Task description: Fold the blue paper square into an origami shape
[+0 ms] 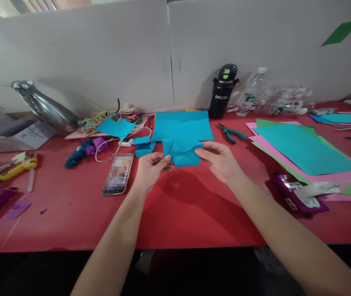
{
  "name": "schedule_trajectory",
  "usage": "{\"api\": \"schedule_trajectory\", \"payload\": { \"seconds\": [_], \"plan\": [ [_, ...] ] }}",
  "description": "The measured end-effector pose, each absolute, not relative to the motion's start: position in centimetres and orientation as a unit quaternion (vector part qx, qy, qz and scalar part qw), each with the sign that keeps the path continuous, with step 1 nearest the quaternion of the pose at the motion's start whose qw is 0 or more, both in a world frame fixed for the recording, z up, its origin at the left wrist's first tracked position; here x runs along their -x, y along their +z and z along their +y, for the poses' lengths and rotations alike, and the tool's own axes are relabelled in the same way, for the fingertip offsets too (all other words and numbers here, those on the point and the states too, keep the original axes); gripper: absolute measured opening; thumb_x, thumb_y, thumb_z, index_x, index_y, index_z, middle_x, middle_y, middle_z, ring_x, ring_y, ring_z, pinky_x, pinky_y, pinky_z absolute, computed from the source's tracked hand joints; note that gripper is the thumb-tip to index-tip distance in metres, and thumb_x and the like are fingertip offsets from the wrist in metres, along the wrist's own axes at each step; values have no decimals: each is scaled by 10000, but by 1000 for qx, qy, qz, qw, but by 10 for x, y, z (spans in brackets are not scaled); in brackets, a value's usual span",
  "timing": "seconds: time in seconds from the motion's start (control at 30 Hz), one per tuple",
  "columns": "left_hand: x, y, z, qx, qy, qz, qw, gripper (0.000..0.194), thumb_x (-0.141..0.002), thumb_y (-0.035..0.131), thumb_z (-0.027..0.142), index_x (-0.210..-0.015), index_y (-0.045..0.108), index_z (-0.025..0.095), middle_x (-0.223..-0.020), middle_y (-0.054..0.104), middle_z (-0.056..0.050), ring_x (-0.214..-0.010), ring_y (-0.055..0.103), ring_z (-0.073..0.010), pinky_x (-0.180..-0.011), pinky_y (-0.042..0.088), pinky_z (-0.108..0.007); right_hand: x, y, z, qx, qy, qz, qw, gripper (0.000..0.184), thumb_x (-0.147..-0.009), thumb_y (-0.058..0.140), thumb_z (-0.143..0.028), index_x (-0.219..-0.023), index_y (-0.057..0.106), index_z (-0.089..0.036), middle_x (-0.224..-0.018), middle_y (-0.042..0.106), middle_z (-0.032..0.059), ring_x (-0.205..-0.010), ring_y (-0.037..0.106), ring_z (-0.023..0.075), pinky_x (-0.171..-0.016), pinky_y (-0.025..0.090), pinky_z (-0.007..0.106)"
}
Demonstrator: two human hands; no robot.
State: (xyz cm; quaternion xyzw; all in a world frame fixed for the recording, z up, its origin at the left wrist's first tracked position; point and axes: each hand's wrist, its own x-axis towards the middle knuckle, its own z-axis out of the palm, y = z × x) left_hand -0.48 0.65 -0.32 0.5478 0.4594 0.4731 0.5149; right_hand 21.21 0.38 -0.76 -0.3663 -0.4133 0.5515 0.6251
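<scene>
A folded piece of blue paper (183,154) is held up above the red table, with creases and overlapping flaps facing me. My left hand (152,166) pinches its left edge, thumb in front. On its right edge my right hand (220,158) grips a corner between thumb and fingers. Just behind my left hand stands another folded blue paper piece (143,147). Flat sheets of blue paper (181,123) lie behind the piece I hold.
Left of my hands are a phone (119,173), a white cable (98,151) and a yellow glue gun (17,167). Pliers (232,133), a black bottle (223,94), coloured paper sheets (311,152) and a purple power strip (298,195) are on the right. A metal jug (45,105) stands at the back left.
</scene>
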Motion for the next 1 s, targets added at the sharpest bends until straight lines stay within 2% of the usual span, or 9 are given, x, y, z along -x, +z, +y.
{"api": "schedule_trajectory", "payload": {
  "seconds": [0.13, 0.27, 0.47, 0.67, 0.8, 0.9, 1.0],
  "plan": [
    [3, -5, 6, -550, 479, 456, 511, 328, -777, 785, 460, -791, 716, 139, -720, 756, -64, -658, 734, -188, -675, 622, -291, -207, -12, 2, 342, 529, -422, 652, 159, -669, 866, -266, -797, 773, -272, -788, 669, -29, -740, 570, 124, -727, 465, 299],
    [1, -6, 6, -557, 476, 452, 509, 316, -795, 772, 451, -786, 718, 140, -727, 756, -66, -668, 735, -187, -681, 623, -285, -203, -13, 1, 352, 499, -433, 663, 103, -719, 833, -315, -770, 760, -262, -747, 636, -26, -693, 534, 122, -675, 449, 292],
    [-1, -5, 5, -558, 478, 453, 505, 310, -789, 776, 447, -761, 714, 144, -704, 749, -57, -659, 733, -184, -679, 624, -281, -201, -13, 2, 377, 458, -407, 695, 166, -680, 853, -304, -770, 726, -246, -731, 580, -33, -675, 503, 111, -645, 426, 277],
    [0, -2, 3, -553, 484, 464, 495, 314, -778, 780, 456, -775, 716, 148, -721, 759, -64, -656, 734, -193, -675, 625, -295, -207, -8, 0, 370, 501, -476, 621, 285, -735, 800, -387, -977, 723, -257, -859, 631, -10, -774, 558, 137, -724, 477, 292],
    [0, -2, 2, -561, 472, 469, 493, 313, -786, 768, 464, -787, 718, 155, -723, 760, -61, -671, 739, -199, -702, 625, -309, -204, -7, -4, 378, 512, -516, 573, 309, -706, 834, -442, -900, 712, -235, -903, 682, 15, -831, 596, 179, -803, 502, 344],
    [-1, -2, 2, -570, 458, 472, 491, 326, -790, 758, 479, -785, 721, 155, -733, 765, -69, -674, 741, -203, -702, 625, -314, -202, -8, -6, 403, 494, -510, 577, 284, -748, 800, -478, -766, 686, -218, -779, 636, 6, -714, 546, 158, -702, 480, 328],
    [-2, -1, 1, -574, 456, 469, 492, 331, -792, 757, 483, -779, 721, 154, -737, 767, -71, -666, 741, -200, -693, 623, -306, -203, -9, -5, 425, 455, -501, 600, 371, -813, 736, -501, -623, 603, -211, -630, 492, -23, -591, 411, 119, -578, 380, 297]
  ]
}}
